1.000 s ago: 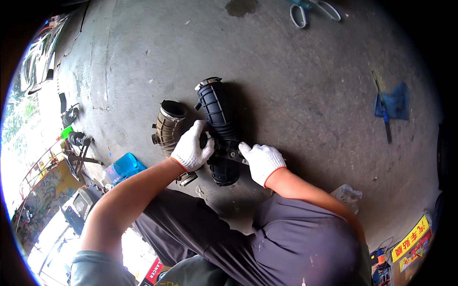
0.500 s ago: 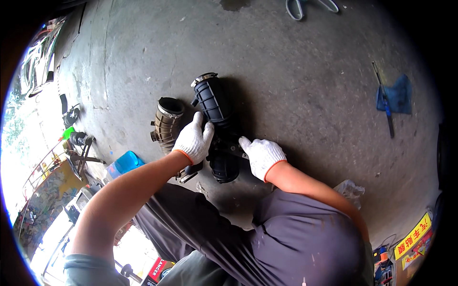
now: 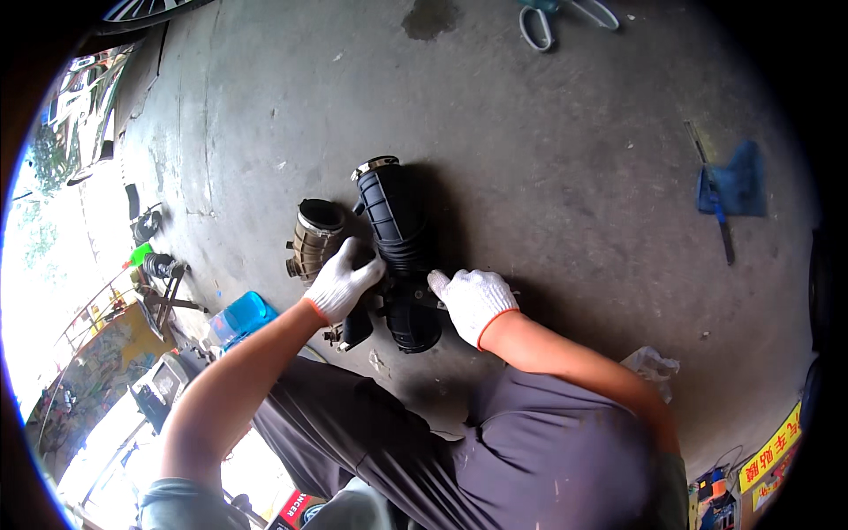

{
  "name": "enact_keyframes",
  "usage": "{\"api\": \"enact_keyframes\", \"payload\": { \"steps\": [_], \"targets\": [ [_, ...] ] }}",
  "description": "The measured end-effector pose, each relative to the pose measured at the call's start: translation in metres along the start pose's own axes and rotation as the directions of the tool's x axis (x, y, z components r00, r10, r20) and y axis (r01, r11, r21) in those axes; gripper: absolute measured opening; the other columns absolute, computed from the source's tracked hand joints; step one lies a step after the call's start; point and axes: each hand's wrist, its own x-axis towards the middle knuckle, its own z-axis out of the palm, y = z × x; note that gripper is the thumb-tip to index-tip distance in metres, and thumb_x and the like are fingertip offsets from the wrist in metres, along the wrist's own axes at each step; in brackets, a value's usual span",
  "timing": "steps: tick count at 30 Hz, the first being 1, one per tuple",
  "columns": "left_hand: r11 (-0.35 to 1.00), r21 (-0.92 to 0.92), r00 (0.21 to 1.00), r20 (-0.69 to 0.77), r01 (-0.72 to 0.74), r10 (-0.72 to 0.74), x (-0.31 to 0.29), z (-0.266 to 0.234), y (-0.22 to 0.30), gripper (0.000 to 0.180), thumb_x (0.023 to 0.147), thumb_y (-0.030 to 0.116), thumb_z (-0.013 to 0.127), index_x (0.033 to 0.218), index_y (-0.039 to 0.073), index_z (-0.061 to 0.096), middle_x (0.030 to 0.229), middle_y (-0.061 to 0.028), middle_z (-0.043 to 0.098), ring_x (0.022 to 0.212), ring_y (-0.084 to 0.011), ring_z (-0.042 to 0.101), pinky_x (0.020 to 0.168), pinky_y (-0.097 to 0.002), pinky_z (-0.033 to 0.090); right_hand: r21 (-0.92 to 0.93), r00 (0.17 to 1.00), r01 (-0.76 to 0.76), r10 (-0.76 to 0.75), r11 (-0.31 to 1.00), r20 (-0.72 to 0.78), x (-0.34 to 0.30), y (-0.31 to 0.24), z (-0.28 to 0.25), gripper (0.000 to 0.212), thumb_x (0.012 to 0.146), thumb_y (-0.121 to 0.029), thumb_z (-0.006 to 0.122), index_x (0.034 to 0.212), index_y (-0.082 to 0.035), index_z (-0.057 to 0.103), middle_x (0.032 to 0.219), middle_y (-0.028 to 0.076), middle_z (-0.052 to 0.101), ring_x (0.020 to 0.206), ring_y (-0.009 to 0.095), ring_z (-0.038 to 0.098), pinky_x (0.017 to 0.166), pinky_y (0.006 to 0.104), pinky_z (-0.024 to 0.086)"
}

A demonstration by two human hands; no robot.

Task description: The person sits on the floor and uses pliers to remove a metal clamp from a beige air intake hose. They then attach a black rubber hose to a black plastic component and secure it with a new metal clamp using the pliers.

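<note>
A black ribbed air intake hose lies on the concrete floor in front of me, with a metal clamp round its far end. Left of it is a dirty brown intake hose, its round mouth facing away from me. My left hand, in a white knit glove, is between the two hoses with thumb and fingers apart; its thumb side is close to the black one. My right hand, gloved alike, closes on the right side of the black hose's near section, where a flat flange shows. Its fingertips are partly hidden.
Scissors lie at the far edge. To the right, a thin blue-handled tool rests on a blue cloth. A blue plastic container stands left of my knees, and a crumpled clear bag lies right.
My left hand has drawn back slightly from the black hose, opening a gap between thumb and fingers. My right hand stays at the flange. The whole view has shifted a little.
</note>
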Motion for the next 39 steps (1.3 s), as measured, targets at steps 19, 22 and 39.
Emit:
{"api": "enact_keyframes", "payload": {
  "steps": [19, 22, 39],
  "targets": [
    [0.776, 0.584, 0.875, 0.217, 0.238, -0.432, 0.010, -0.027, 0.032, 0.104, 0.079, 0.061, 0.096, 0.146, -0.009, 0.059, 0.131, -0.0246, 0.077, 0.123, -0.0321, 0.076, 0.107, -0.0427, 0.059, -0.072, 0.995, 0.017, -0.010, 0.997, 0.098, 0.013, 0.002, -0.001, 0.045, 0.109, -0.015, 0.058, 0.153, -0.010, 0.061, 0.113, 0.021, 0.077, 0.105, 0.038, 0.080, 0.087, 0.0511, 0.066],
    [0.779, 0.566, 0.884, 0.173, 0.271, -0.433, 0.004, -0.027, 0.034, 0.105, 0.079, 0.065, 0.095, 0.145, -0.009, 0.060, 0.131, -0.0263, 0.077, 0.125, -0.0342, 0.075, 0.107, -0.0440, 0.059, -0.084, 0.994, 0.006, 0.003, 0.996, 0.108, 0.013, -0.001, -0.007, 0.040, 0.110, -0.016, 0.057, 0.149, -0.010, 0.063, 0.111, 0.020, 0.077, 0.101, 0.038, 0.080, 0.086, 0.0512, 0.067],
    [0.876, 0.482, 0.996, -0.090, 0.024, 0.022, -0.034, 0.009, -0.023, 0.087, 0.089, 0.056, 0.094, 0.137, -0.002, 0.051, 0.116, -0.0294, 0.074, 0.113, -0.0485, 0.075, 0.096, -0.0535, 0.060, 0.006, 0.999, 0.031, -0.031, 1.000, 0.013, 0.008, -0.006, -0.004, 0.029, 0.113, -0.018, 0.054, 0.136, -0.005, 0.065, 0.105, 0.022, 0.079, 0.097, 0.041, 0.081, 0.081, 0.0545, 0.065]
  ]
}}
